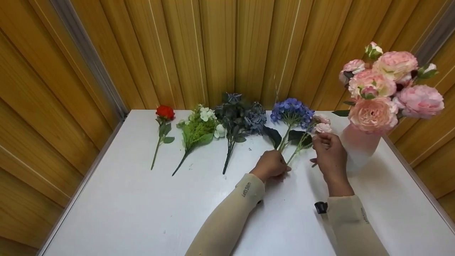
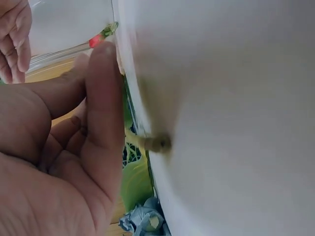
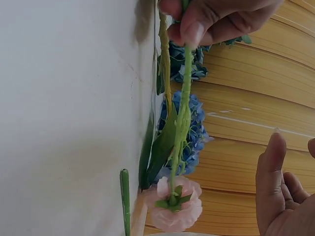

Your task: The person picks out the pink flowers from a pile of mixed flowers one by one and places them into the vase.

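My left hand (image 1: 271,164) pinches the thin green stem (image 3: 186,83) of a small pink flower (image 3: 178,209) between thumb and fingers, low over the table. Its pink head points away, beside the blue hydrangea (image 1: 292,111). The hydrangea lies on the table with its stem running toward my left hand. Near the pink head is my right hand (image 1: 332,156), its fingers loosely bent and nothing gripped in the right wrist view. A short piece of green stem (image 1: 314,165) shows beside the right thumb.
A pink-and-white vase (image 1: 362,147) full of large pink flowers (image 1: 373,112) stands at the right. Left of the hydrangea lie a dusky blue bunch (image 1: 231,119), a green-and-white spray (image 1: 199,129) and a red rose (image 1: 165,112). Wooden panels (image 1: 217,53) rise behind the white table (image 1: 135,213).
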